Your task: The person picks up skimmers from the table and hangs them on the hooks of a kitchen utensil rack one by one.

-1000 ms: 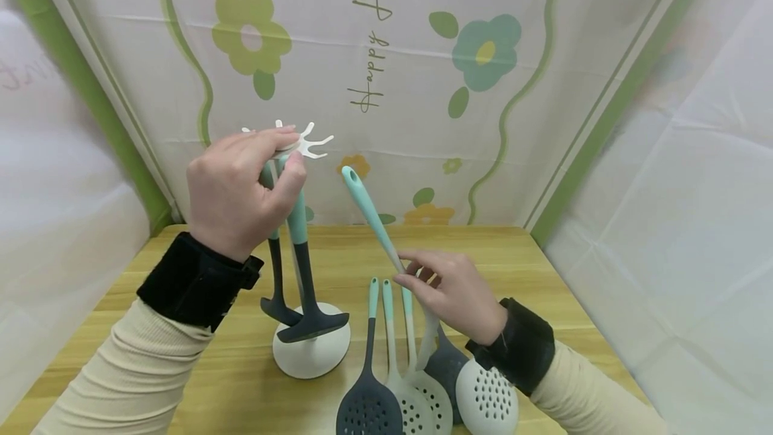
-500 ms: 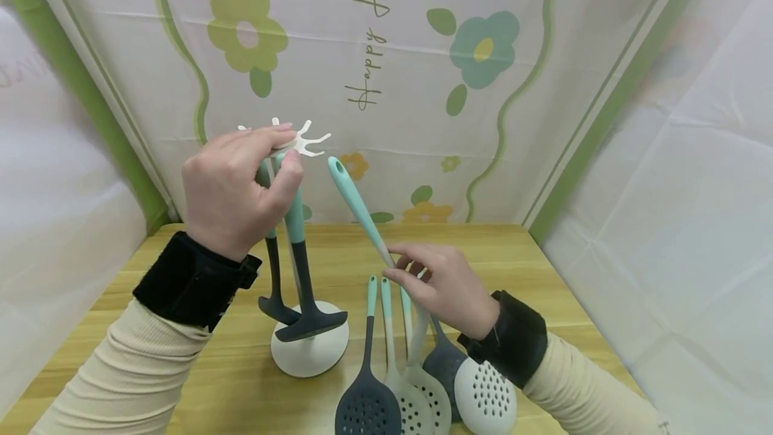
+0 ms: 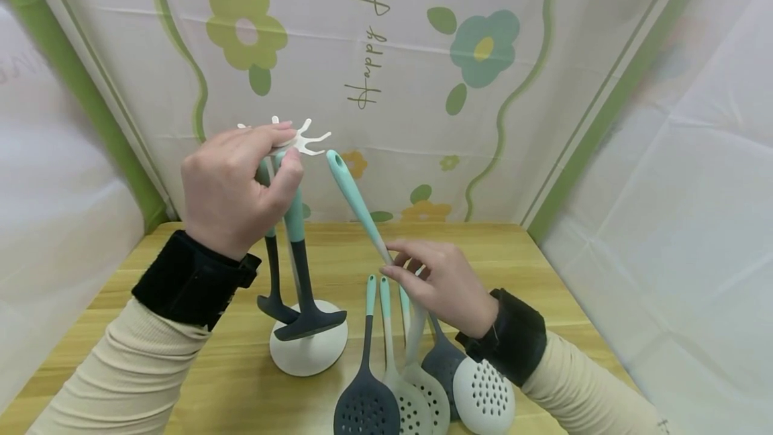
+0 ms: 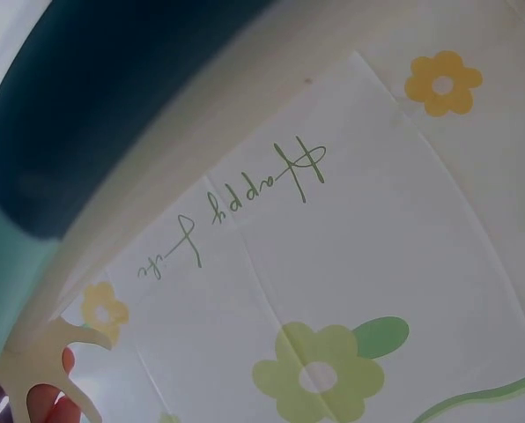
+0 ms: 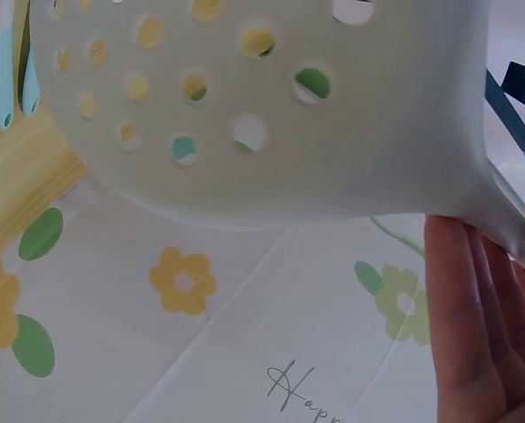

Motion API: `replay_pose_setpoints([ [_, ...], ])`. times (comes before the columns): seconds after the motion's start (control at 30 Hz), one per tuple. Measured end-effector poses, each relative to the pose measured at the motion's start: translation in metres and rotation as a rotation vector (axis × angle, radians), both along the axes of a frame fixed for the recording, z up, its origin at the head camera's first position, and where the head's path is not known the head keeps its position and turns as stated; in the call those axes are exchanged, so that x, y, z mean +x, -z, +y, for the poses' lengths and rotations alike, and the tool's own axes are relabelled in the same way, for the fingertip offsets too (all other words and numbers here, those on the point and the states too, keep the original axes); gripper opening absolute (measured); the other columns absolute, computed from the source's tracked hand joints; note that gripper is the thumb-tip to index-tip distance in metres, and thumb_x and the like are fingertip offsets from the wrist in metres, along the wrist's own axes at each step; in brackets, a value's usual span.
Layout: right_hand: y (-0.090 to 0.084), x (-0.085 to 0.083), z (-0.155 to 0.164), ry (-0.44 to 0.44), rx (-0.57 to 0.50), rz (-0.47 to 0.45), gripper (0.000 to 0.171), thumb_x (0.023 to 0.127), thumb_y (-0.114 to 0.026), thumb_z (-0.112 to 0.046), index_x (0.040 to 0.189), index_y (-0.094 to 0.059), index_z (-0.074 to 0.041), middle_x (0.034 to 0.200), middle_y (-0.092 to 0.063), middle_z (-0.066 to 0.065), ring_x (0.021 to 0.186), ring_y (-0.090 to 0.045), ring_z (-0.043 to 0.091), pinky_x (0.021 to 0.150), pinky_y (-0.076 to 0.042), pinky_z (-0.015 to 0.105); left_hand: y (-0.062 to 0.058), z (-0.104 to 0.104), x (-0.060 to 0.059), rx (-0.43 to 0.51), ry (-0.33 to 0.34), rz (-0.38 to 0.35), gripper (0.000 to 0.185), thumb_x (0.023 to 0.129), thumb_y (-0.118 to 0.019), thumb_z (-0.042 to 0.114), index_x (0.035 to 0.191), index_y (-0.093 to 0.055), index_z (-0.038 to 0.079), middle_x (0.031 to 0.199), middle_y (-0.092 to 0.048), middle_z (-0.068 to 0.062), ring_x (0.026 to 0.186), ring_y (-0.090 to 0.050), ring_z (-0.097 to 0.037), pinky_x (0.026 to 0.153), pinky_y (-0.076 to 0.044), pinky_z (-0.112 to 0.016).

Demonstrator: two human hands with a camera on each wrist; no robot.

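My left hand (image 3: 238, 183) pinches the top of a white utensil stand (image 3: 311, 348), its fingers and thumb at the hooks. Two utensils with mint handles and dark lower parts hang there; the front one (image 3: 309, 324) has a wide dark head. In my right hand (image 3: 443, 284) is a pale skimmer (image 3: 356, 203), pinched at its neck below the mint handle. The handle's holed end points up and left, just right of the hooks. Close up in the right wrist view, the perforated skimmer head (image 5: 271, 141) stretches left from my fingers (image 5: 465, 317).
Below my right hand, a dark slotted turner (image 3: 366, 401), pale perforated utensils (image 3: 410, 398) and another dark utensil (image 3: 445, 361) lie on the wooden table (image 3: 229, 381). A flower-printed cloth (image 3: 410, 119) closes off the back, with white cloth at both sides.
My right hand has brought the skimmer leftward and slightly up, so its handle end is nearer the stand's hooks. The left hand keeps its grip on the stand, almost still.
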State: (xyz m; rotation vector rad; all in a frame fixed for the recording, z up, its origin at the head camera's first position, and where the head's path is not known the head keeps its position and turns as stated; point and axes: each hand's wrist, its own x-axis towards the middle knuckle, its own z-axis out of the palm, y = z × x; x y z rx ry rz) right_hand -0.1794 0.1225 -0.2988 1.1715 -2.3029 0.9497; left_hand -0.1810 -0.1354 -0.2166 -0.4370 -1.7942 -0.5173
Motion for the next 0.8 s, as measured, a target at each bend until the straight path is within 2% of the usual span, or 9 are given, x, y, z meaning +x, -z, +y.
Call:
replay_pose_setpoints([
  [0.5, -0.008, 0.001, -0.008, -0.016, -0.014, -0.02, 0.029, 0.087, -0.072, -0.008, 0.116, -0.071, -0.002, 0.079, -0.072, 0.002, 0.066, -0.064, 0.007, 0.058, -0.054, 0.019, 0.001, 0.001, 0.0, 0.02, 0.007, 0.007, 0.048, 0.087, -0.044, 0.034, 0.097, -0.079, 0.002, 0.096, -0.078, -0.012, 0.085, -0.073, -0.037, 0.08, -0.056, -0.052],
  [0.8, -0.01, 0.001, -0.015, -0.02, -0.01, -0.047, 0.03, 0.088, -0.071, -0.008, 0.117, -0.07, -0.003, 0.08, -0.072, 0.003, 0.067, -0.065, 0.008, 0.06, -0.055, 0.019, 0.0, -0.002, 0.0, -0.03, -0.012, -0.007, 0.05, 0.089, -0.043, 0.034, 0.099, -0.077, 0.0, 0.098, -0.077, -0.014, 0.087, -0.073, -0.036, 0.081, -0.057, -0.051],
])
